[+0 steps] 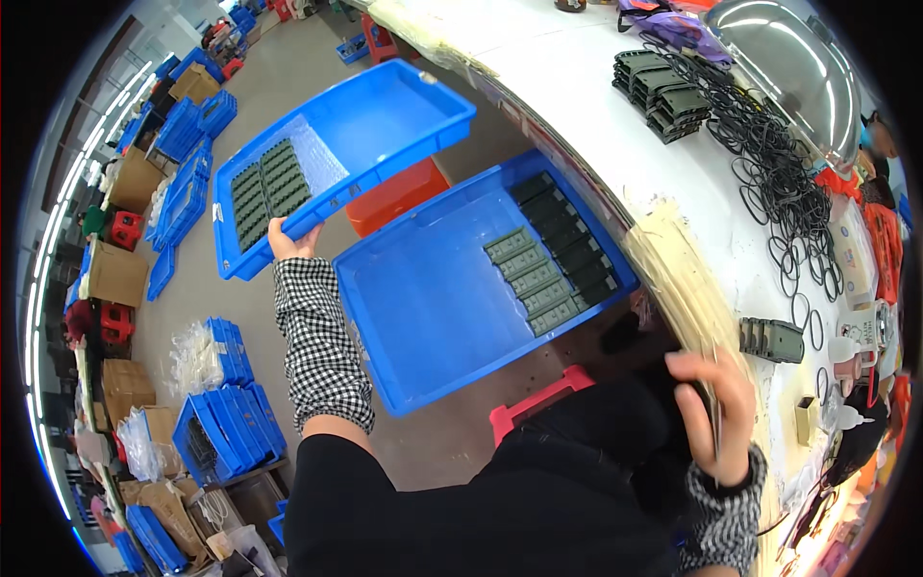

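My left hand [293, 242] is closed on the near rim of a raised blue plastic tray [385, 120]. Rows of dark green moulded parts [269, 192] fill the left of that tray, beside a sheet of clear bubble wrap [312, 154]. Below and to the right sits a second blue tray [423, 308], with lighter green parts [529, 279] and darker ones [567, 236] at its right end. At the worktable's edge [687, 288], my right hand [716, 409] curls its fingers round the border, apart from both trays.
On the white worktable lie stacked green parts [659, 91], a heap of black cord loops [788, 183] and a clear dome cover [793, 67]. A red bin [394, 197] and a red stool [538, 404] stand low. Blue crates [226, 433] and cartons line the left.
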Available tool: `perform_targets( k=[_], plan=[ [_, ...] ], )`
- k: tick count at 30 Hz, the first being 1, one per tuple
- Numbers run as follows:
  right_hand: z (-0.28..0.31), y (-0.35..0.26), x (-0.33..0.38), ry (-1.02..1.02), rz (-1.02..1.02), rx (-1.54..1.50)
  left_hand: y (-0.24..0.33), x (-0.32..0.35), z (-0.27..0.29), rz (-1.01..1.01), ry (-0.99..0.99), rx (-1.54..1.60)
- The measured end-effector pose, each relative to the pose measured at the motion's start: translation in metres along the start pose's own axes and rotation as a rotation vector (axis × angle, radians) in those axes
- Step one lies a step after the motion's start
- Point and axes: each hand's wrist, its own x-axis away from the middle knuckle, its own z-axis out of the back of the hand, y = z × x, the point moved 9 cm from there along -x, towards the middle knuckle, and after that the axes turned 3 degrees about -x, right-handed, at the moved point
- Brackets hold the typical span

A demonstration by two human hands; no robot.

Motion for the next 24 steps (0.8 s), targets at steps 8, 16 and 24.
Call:
perform_targets(
  k=[8,16,24],
  plan=[
    [0.047,0.031,0.081,0.076,-0.459,0.030,-0.091,-0.046,-0.018,0.112,0.092,-0.011],
    [0.066,0.035,0.149,0.127,-0.766,0.066,-0.154,-0.041,-0.044,0.220,0.307,-0.038],
    [0.083,0.037,0.176,0.292,-0.866,0.028,-0.175,-0.055,-0.022,0.270,0.315,-0.164]
  ],
)
